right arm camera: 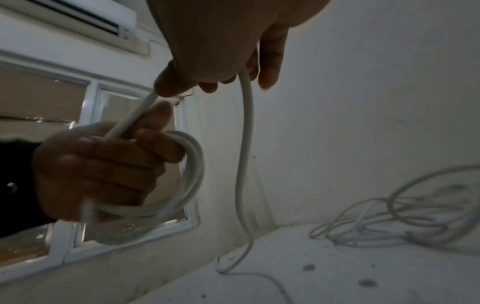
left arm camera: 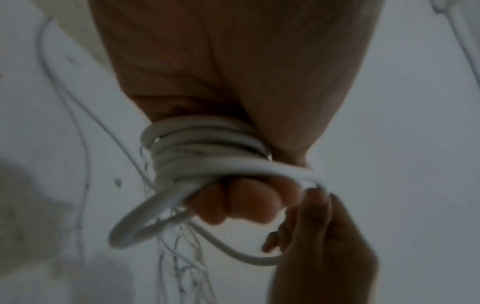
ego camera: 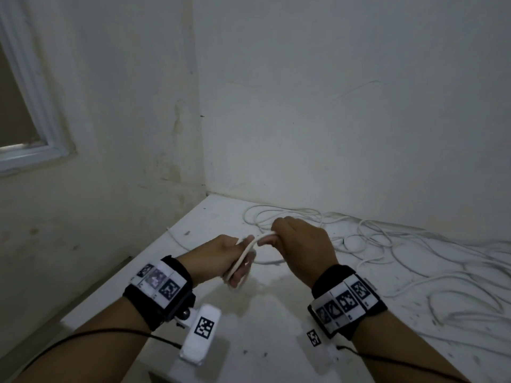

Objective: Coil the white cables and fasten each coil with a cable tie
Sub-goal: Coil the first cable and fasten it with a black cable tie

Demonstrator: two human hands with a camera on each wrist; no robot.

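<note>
Left hand (ego camera: 221, 258) grips the coil (right arm camera: 166, 185); right hand (ego camera: 301, 244), just right of it, pinches the cable (right arm camera: 244, 144), which trails down to the table (ego camera: 249, 313).

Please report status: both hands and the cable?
Left hand grips white cable coil. Right hand pinches its free strand. Loose white cables cover table.

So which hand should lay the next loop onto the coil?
The right hand: it pinches the free cable running down to the table. The left hand is occupied, gripping the coil.
</note>
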